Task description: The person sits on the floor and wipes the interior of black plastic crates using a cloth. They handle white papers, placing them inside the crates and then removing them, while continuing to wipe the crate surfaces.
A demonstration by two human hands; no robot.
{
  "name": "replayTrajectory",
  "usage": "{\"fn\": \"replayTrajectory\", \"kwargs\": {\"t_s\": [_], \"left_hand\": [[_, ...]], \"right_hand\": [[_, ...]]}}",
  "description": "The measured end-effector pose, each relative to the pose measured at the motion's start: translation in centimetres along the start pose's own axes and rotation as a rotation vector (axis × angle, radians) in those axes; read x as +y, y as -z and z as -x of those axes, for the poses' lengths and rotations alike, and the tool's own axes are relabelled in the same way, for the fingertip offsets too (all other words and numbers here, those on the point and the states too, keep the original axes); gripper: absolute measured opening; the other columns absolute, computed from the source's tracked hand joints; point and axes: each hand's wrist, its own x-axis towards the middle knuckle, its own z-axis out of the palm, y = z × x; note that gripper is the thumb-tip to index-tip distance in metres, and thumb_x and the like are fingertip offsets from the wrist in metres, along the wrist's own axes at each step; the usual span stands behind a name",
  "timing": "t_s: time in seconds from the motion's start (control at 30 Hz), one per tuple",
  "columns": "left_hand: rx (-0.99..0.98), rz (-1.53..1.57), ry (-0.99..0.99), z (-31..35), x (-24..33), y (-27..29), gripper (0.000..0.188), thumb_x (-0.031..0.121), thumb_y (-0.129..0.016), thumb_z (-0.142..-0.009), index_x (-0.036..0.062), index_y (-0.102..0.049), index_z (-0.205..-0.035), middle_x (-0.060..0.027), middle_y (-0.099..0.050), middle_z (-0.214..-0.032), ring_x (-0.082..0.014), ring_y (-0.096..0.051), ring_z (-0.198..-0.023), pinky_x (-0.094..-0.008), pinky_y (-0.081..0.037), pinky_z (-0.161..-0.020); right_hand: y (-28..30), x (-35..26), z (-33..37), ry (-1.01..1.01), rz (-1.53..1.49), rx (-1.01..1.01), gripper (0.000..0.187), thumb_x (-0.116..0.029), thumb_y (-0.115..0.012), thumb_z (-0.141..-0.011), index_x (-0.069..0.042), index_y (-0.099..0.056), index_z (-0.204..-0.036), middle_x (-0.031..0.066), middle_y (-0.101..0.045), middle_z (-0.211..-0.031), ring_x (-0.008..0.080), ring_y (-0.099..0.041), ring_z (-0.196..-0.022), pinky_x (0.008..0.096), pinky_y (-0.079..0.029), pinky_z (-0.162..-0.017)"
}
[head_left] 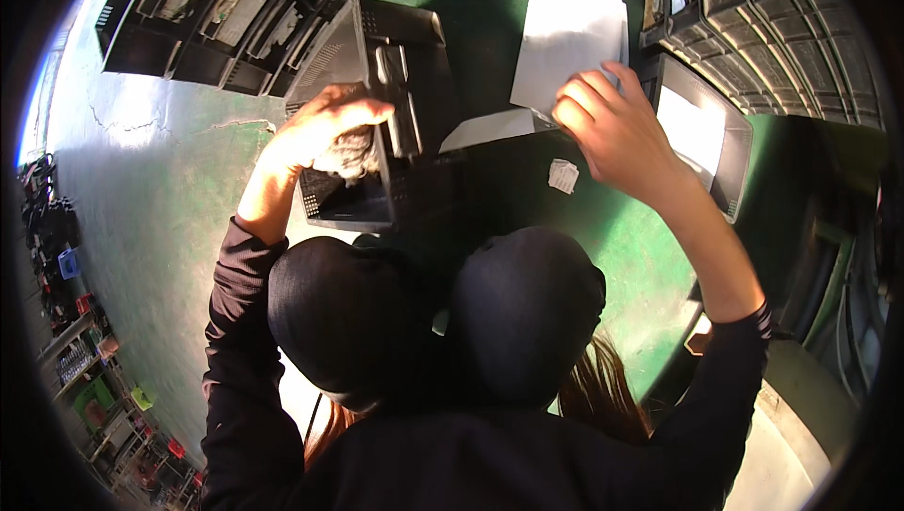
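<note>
Fingers (pixel 369 113), left hand (pixel 325 125): partly bent, with one digit reaching to the right over the black crate; the fingertips are not all visible, so whether they grip anything cannot be told.

Grey bundle (pixel 352 157): a rough, pale grey mass directly under the left hand, at the crate's left part; whether it is held or merely touched is unclear.

Black crate (pixel 348 223): open-topped, with perforated walls, standing left of centre on the floor before the person.

Dark bars (pixel 405 106): long, glossy pieces at the crate, just right of the left hand.

Right hand (pixel 621 139): over the near end of the paper stack, its fingers curled and somewhat apart; contact with the sheets, or any hold on them, cannot be told.

Paper stack (pixel 572 35): white sheets, slightly fanned, lying far and right of centre.

Pale sheet (pixel 487 129): between the black crate and the right hand.

Crumpled slip (pixel 563 176): small, white and printed, on the green floor (pixel 640 261), nearer than the paper stack.

Grey crate (pixel 737 167): right of the right hand, with a white sheet (pixel 690 129) inside.

Stacked crates: one dark group (pixel 226 16) far left, another (pixel 763 35) far right.

Knees (pixel 339 313): dark-clothed, bent, at the near centre.
</note>
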Motion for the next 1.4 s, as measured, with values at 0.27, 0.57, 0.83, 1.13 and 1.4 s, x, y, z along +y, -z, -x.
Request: {"fn": "replayTrajectory", "kwargs": {"t_s": [0.27,0.57,0.83,1.13,1.4], "left_hand": [[0.074,-0.137,0.079,-8.7,0.8,-5.6,0.040,0.033,-0.059,-0.080,-0.0049,-0.059,-0.090,-0.0103,-0.063,-0.078,-0.0184,-0.059,-0.072,-0.0305,-0.047,-0.066],[0.033,-0.477,0.167,-18.8,-4.9,-8.1,0.052,0.048,-0.062,-0.074,-0.0016,-0.065,-0.092,-0.0165,-0.065,-0.083,-0.0268,-0.063,-0.080,-0.0341,-0.047,-0.073],[0.122,-0.963,-0.387,-13.0,3.3,-12.1,0.047,0.038,-0.065,-0.073,0.0099,-0.058,-0.110,-0.0127,-0.063,-0.085,-0.0299,-0.062,-0.078,-0.0379,-0.049,-0.070],[0.095,-0.860,-0.708,-9.5,8.0,-16.8,0.028,0.021,-0.061,-0.080,0.0094,-0.062,-0.106,-0.0102,-0.062,-0.086,-0.0275,-0.062,-0.078,-0.0335,-0.050,-0.070],[-0.197,-0.188,-0.396,-10.2,7.7,-15.3,0.020,0.015,-0.057,-0.084,0.0010,-0.063,-0.097,-0.0025,-0.064,-0.080,-0.0092,-0.058,-0.073,-0.0246,-0.047,-0.070]], "right_hand": [[-1.3,-4.3,8.3,-0.413,-0.195,-0.262,0.022,0.000,-0.055,-0.070,-0.004,-0.052,-0.091,0.0080,-0.056,-0.078,0.0250,-0.053,-0.086,0.0510,-0.030,-0.095],[-1.5,-1.9,18.0,-1.204,-1.504,-0.208,0.010,-0.008,-0.058,-0.078,-0.003,-0.051,-0.084,0.0026,-0.055,-0.074,0.0134,-0.055,-0.075,0.0292,-0.043,-0.075],[-4.0,-1.5,15.4,-1.241,-1.854,0.147,0.014,-0.021,-0.054,-0.085,-0.008,-0.051,-0.089,0.0008,-0.057,-0.078,0.0112,-0.056,-0.076,0.0251,-0.042,-0.076],[-2.8,-1.1,10.0,-1.049,-1.970,0.364,0.015,-0.019,-0.058,-0.085,-0.006,-0.051,-0.089,0.0004,-0.057,-0.075,0.0087,-0.056,-0.072,0.0244,-0.044,-0.072],[-4.4,-2.0,7.0,-1.173,-1.511,0.589,0.018,-0.008,-0.068,-0.079,-0.003,-0.051,-0.083,0.0025,-0.058,-0.072,0.0091,-0.057,-0.064,0.0225,-0.045,-0.059]]}}
